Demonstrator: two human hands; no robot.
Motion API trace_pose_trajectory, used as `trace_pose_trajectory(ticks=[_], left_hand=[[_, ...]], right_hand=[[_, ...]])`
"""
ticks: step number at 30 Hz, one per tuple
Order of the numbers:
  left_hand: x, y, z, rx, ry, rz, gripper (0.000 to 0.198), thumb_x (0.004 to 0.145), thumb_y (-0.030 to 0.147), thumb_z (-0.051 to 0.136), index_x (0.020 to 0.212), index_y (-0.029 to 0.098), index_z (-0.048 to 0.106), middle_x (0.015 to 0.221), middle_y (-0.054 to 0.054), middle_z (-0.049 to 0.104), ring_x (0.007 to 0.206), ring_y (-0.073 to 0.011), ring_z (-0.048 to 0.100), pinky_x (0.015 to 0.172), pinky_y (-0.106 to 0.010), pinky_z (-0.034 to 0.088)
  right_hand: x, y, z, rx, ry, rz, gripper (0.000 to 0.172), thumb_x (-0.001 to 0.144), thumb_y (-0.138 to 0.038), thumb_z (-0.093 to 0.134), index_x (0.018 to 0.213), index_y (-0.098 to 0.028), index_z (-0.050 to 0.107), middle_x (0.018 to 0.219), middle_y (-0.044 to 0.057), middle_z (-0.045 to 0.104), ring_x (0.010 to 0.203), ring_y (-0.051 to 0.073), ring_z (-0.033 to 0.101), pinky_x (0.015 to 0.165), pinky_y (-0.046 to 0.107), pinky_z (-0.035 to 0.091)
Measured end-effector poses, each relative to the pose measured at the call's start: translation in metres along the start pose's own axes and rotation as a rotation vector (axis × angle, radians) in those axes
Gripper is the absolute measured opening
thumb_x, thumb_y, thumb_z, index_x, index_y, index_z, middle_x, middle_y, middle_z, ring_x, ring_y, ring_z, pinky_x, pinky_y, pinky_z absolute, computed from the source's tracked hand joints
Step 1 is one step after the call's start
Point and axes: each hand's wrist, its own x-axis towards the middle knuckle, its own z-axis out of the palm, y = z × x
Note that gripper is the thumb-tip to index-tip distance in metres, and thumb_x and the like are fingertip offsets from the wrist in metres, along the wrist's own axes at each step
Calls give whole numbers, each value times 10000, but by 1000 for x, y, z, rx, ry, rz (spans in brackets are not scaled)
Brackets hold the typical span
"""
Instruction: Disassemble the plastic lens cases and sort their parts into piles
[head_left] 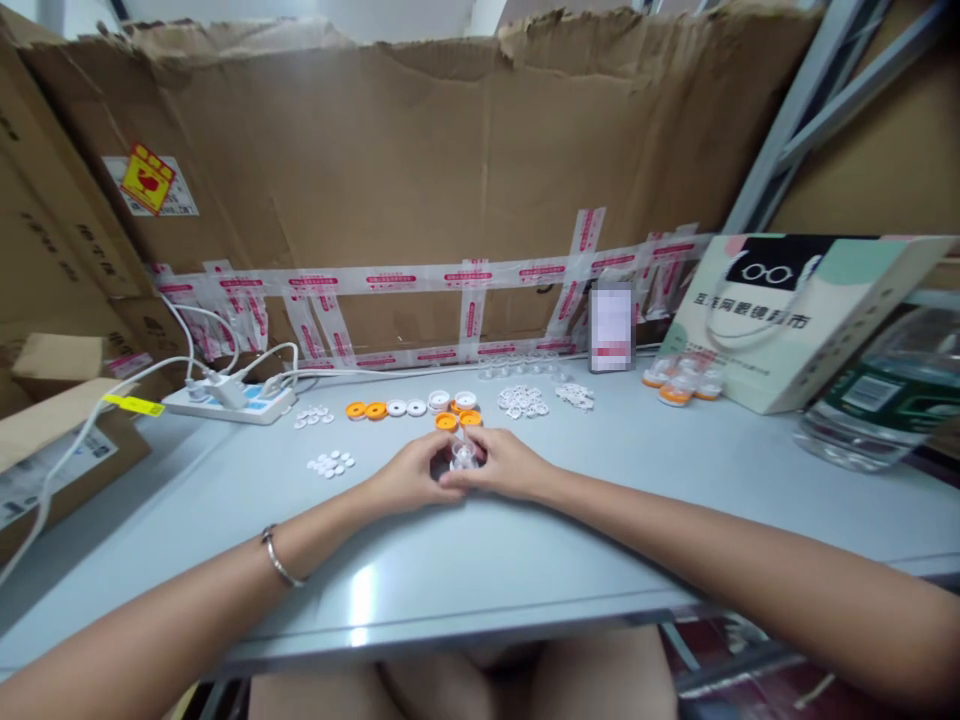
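Between my hands, just above the middle of the table, is a small clear plastic piece. My left hand curls its fingers and thumb round the left side of it. From the right, my right hand grips the same piece, its thumb across the front. Right behind my fingertips lie orange ring-shaped parts and white ring-shaped parts. Further left in that row are orange discs and white discs. Small white round pieces lie left of my left hand.
Piles of small white parts and clear pieces lie behind. At right stand orange-and-clear assemblies, a paper bag and a large water bottle. A power strip with white cables sits left; a phone leans against cardboard.
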Motion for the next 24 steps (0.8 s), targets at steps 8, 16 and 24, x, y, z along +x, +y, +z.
trace_pose_trajectory(ticks=[8,16,24], left_hand=[[-10,15,12,42,80,-93,287,608,342,702,712,136,532,652,34,487,634,-120,448,567,-219,354],[-21,22,24,-10,36,-110,248,613,282,678,742,137,524,636,49,465,603,-104,434,561,-219,341],[-22,15,18,-84,-105,-6,506,644,213,671,1102,138,468,796,15,528,665,-104,485,628,-235,399]], right_hand=[[-14,-6,8,-54,60,-43,328,714,-481,554,643,-186,431,587,-52,409,548,97,386,511,225,268],[-30,-2,4,-102,-2,-226,257,743,-410,544,705,-185,425,641,-40,424,587,102,383,546,228,289],[-29,-1,-2,-121,-19,-188,372,650,-489,639,705,-181,438,627,-50,400,576,91,363,535,221,265]])
